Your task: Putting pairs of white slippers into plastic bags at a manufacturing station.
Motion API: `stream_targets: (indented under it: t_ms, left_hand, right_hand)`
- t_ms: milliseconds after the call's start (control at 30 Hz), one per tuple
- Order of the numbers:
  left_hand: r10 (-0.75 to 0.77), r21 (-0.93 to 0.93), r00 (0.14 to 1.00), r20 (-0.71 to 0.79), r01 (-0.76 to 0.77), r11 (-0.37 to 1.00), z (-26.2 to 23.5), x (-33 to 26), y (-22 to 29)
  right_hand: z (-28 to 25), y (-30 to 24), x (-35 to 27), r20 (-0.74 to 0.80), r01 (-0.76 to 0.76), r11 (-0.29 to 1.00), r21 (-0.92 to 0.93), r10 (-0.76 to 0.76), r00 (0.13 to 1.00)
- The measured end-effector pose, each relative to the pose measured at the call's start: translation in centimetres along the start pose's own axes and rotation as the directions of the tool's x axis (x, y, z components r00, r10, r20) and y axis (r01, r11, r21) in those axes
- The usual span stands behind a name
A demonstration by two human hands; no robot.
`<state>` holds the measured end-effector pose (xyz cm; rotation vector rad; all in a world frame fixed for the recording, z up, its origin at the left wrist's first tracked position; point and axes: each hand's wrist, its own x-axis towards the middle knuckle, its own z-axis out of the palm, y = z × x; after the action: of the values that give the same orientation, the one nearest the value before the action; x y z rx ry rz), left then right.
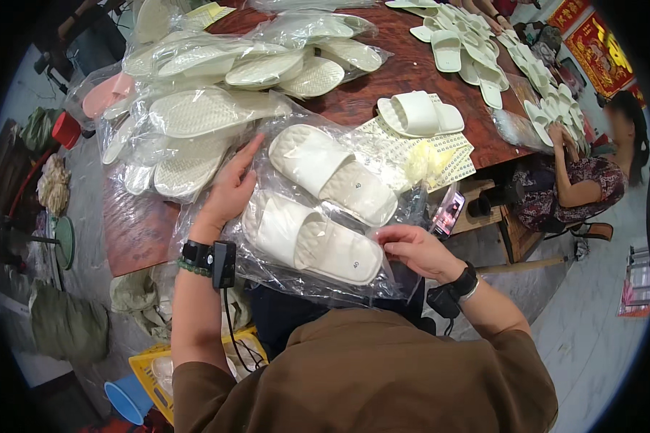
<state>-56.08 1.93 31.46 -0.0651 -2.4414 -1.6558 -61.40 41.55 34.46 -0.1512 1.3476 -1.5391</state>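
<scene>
A pair of white open-toe slippers (319,238) lies flat inside a clear plastic bag (303,283) at the table's near edge, directly in front of me. My left hand (230,189) rests against the bag's left side, its fingers stretched out beside the slippers. At the heel end, on the right, my right hand (420,251) pinches the edge of the bag between bent fingers and thumb. Just beyond, an unbagged pair of white slippers (419,115) sits on sheets of small round stickers (451,162).
Bagged slippers (217,112) are heaped at the left of the reddish-brown table (133,238). Loose slippers (477,54) run along the far right, where a seated person (578,173) handles some. A lit phone (449,214) stands near my right hand. Lower left is a yellow crate (148,368).
</scene>
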Motion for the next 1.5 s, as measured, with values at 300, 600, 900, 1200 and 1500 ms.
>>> stream_targets:
  t_ms: [300, 600, 900, 1200, 1500]
  left_hand:
    - [0.046, -0.004, 0.998, -0.044, -0.046, 0.999, 0.4, 0.0, 0.0]
    - [-0.008, 0.014, 0.998, -0.058, 0.009, 1.000, 0.1, -0.2, 0.1]
    - [0.001, 0.022, 0.999, -0.032, 0.000, 1.000, 0.0, 0.0, 0.2]
    - [0.007, 0.041, 1.000, -0.029, -0.006, 0.999, 0.2, 0.0, 0.7]
    - [-0.046, 0.010, 0.998, -0.052, 0.047, 0.999, 0.2, 0.0, 0.8]
  right_hand:
    - [0.9, -1.1, 2.0, 0.116, 0.323, 0.936, 0.141, -0.339, 0.933]
    - [0.3, -1.5, 0.3, 0.315, -0.178, 0.724, 0.666, -0.056, 0.947]
    - [3.5, -4.0, 0.8, -0.050, 0.009, 0.960, 0.279, 0.005, 0.999]
    - [-1.8, -4.1, 2.3, 0.430, -0.066, 0.982, 0.179, -0.018, 0.903]
    - [4.2, -2.8, 7.5, 0.506, 0.504, -0.181, -0.844, -0.578, 0.640]
